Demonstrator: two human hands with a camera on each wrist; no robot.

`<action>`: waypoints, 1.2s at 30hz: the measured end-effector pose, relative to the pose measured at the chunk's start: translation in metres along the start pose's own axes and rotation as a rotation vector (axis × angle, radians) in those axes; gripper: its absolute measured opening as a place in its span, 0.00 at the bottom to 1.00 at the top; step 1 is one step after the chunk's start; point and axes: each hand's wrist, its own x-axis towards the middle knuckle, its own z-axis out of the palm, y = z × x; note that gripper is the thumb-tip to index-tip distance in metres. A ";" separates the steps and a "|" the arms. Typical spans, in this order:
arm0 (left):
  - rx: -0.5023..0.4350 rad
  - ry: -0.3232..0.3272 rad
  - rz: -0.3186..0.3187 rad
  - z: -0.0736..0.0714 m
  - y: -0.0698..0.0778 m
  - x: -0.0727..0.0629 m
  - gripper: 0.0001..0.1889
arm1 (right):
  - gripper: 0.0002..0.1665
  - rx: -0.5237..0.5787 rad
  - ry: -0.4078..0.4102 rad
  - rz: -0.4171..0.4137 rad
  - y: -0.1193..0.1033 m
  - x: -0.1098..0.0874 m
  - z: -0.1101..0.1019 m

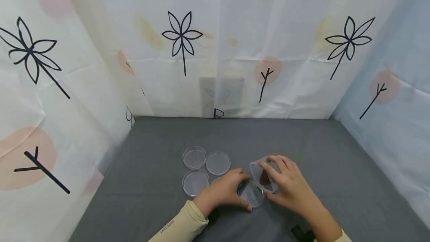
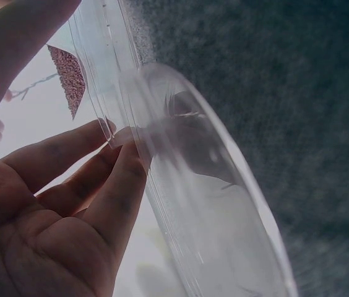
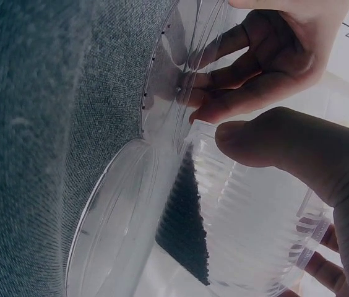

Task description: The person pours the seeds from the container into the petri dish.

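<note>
My left hand (image 1: pixel 228 189) holds a clear round petri dish (image 1: pixel 252 196) low on the grey cloth, thumb at its near edge and fingers at its far edge. A few dark specks show along the wall of a dish (image 3: pixel 153 77) by the left fingertips in the right wrist view. In my right hand (image 1: pixel 289 183) is a clear plastic box (image 1: pixel 254 170), tilted towards the petri dish, its edge above or against the dish's right rim. Small reddish-brown grains (image 2: pixel 69 77) lie heaped in one corner of the box.
Left of my hands stand three clear petri dishes (image 1: pixel 194 158), close together on the grey cloth (image 1: pixel 161 133). Part of another shows behind my left hand. White printed sheets (image 1: pixel 231 40) wall in the back and sides.
</note>
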 end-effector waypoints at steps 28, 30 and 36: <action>-0.032 0.008 0.016 0.008 0.000 -0.008 0.47 | 0.63 -0.049 0.054 -0.052 -0.013 -0.007 0.002; -0.030 0.007 0.010 0.008 0.000 -0.008 0.47 | 0.63 -0.053 0.051 -0.049 -0.012 -0.006 0.001; -0.015 0.015 0.015 0.005 -0.002 -0.006 0.47 | 0.63 -0.052 0.043 -0.045 -0.010 -0.002 0.002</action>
